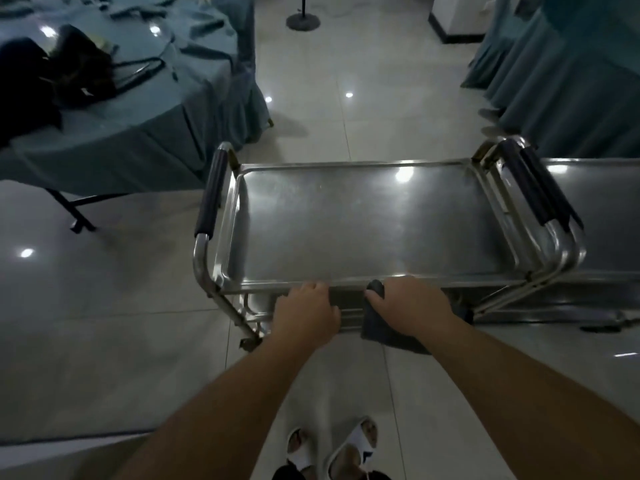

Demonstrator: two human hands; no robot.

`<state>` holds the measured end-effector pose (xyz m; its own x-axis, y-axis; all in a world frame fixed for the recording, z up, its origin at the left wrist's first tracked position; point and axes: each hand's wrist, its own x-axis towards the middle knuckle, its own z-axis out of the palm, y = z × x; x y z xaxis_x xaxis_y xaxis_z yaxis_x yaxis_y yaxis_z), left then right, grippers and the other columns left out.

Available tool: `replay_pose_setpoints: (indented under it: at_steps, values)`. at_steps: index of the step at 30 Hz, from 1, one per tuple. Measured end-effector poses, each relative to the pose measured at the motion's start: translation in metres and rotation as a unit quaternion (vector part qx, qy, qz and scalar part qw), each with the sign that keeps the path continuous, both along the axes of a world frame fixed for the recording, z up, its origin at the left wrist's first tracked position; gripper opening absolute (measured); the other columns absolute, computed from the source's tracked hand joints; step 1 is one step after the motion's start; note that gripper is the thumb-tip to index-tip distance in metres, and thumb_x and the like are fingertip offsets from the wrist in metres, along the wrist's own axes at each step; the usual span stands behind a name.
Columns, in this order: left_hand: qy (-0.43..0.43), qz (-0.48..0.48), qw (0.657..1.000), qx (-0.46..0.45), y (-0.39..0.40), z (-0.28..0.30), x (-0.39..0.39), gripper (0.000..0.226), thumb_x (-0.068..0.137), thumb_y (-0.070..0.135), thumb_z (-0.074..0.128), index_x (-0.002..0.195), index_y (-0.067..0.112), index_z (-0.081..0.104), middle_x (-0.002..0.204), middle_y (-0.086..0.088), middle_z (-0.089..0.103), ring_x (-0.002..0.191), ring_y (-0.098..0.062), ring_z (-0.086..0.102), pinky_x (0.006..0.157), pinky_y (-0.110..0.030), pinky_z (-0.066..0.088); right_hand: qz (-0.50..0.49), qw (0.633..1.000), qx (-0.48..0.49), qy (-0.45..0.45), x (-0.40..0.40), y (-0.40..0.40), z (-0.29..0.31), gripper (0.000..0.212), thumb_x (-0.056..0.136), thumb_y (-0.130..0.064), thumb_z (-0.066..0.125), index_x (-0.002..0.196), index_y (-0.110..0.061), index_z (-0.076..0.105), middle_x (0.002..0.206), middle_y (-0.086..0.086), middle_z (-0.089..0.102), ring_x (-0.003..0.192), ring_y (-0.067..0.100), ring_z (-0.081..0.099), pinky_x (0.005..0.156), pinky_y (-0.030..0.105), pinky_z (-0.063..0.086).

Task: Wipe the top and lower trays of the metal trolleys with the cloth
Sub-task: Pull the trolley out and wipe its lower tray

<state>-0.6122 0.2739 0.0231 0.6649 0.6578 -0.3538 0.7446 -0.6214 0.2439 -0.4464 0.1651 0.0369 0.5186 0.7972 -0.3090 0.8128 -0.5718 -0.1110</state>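
Now both hands are at the near edge of the top tray of the metal trolley. The left hand curls over the rim, probably to keep the trolley steady. The right hand holds the dark cloth against the same rim, and the cloth hangs down toward the lower tray, which is mostly hidden. A second trolley stands touching on the right, so its handles crowd that end. A covered table stands to the left.
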Motion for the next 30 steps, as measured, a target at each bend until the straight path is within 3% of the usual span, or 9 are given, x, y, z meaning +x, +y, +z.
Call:
replay_pose_setpoints:
  at_steps: [4,9,14,16,19,22,24,28,30]
  values:
    - [0.029,0.002,0.999,-0.021,-0.016,-0.031,-0.023,0.042,0.1,0.048,0.048,0.133,0.022,0.054,0.134,-0.005,0.058,0.124,-0.03,0.056,0.098,-0.048,0.046,0.012,1.0,-0.019,0.016,-0.024,-0.014,-0.028,0.041,0.102,-0.062,0.036,0.085,-0.027,0.051,0.092,0.004,0.066,0.074,0.024,0.052,0.065,0.036,0.039]
    - [0.072,0.018,0.997,-0.029,-0.033,-0.064,-0.049,0.044,0.1,0.047,0.047,0.135,0.021,0.055,0.134,-0.005,0.059,0.124,-0.029,0.056,0.098,-0.045,0.045,0.05,0.997,-0.05,0.043,-0.037,-0.026,-0.07,0.04,0.105,-0.057,0.035,0.1,-0.026,0.061,0.102,0.005,0.069,0.088,0.026,0.063,0.067,0.035,0.04]
    - [0.107,0.052,0.992,-0.046,-0.044,-0.103,-0.06,0.046,0.101,0.045,0.044,0.138,0.019,0.053,0.136,-0.005,0.057,0.125,-0.028,0.054,0.093,-0.043,0.043,0.077,0.991,-0.066,0.081,-0.035,-0.028,-0.119,0.039,0.106,-0.056,0.034,0.101,-0.028,0.061,0.103,0.006,0.069,0.092,0.028,0.065,0.068,0.036,0.044]
    - [0.117,0.057,0.99,-0.047,-0.047,-0.118,-0.061,0.044,0.102,0.045,0.044,0.135,0.019,0.054,0.132,-0.006,0.059,0.119,-0.027,0.056,0.088,-0.042,0.042,0.091,0.99,-0.077,0.074,-0.035,-0.026,-0.14,0.043,0.106,-0.056,0.033,0.107,-0.025,0.062,0.1,0.006,0.068,0.09,0.027,0.064,0.067,0.036,0.043]
    - [0.128,0.063,0.988,-0.052,-0.047,-0.144,-0.065,0.044,0.102,0.045,0.043,0.137,0.02,0.053,0.132,-0.007,0.058,0.118,-0.028,0.057,0.091,-0.044,0.044,0.095,0.99,-0.086,0.061,-0.038,-0.025,-0.166,0.045,0.106,-0.055,0.029,0.11,-0.025,0.061,0.077,0.0,0.05,0.075,0.024,0.055,0.062,0.035,0.044]
    - [0.136,0.063,0.987,-0.06,-0.042,-0.174,-0.07,0.045,0.102,0.044,0.042,0.139,0.02,0.051,0.137,-0.007,0.056,0.123,-0.03,0.055,0.096,-0.047,0.044,0.099,0.987,-0.105,0.067,-0.043,-0.021,-0.196,0.042,0.107,-0.054,0.027,0.113,-0.027,0.058,0.076,0.001,0.047,0.074,0.025,0.053,0.063,0.036,0.049]
    - [0.131,0.058,0.988,-0.062,-0.036,-0.203,-0.073,0.047,0.103,0.045,0.043,0.142,0.02,0.051,0.139,-0.007,0.056,0.124,-0.03,0.055,0.098,-0.047,0.045,0.087,0.988,-0.107,0.068,-0.048,-0.015,-0.222,0.042,0.107,-0.055,0.027,0.109,-0.027,0.057,0.077,0.001,0.049,0.073,0.026,0.053,0.062,0.036,0.047]
    - [0.132,0.025,0.99,-0.046,-0.015,-0.285,-0.081,0.046,0.102,0.047,0.044,0.138,0.019,0.053,0.135,-0.007,0.059,0.119,-0.029,0.059,0.09,-0.043,0.046,0.048,0.992,-0.102,0.057,-0.063,0.0,-0.3,0.05,0.106,-0.059,0.031,0.08,-0.02,0.048,0.068,0.001,0.043,0.062,0.023,0.045,0.059,0.034,0.039]
    - [0.143,0.01,0.989,-0.037,-0.005,-0.327,-0.084,0.046,0.102,0.047,0.044,0.138,0.019,0.051,0.136,-0.008,0.058,0.121,-0.03,0.058,0.091,-0.043,0.046,0.02,0.991,-0.109,0.074,-0.068,0.009,-0.342,0.049,0.106,-0.06,0.031,0.085,-0.019,0.049,0.071,0.0,0.043,0.067,0.023,0.048,0.061,0.034,0.038]
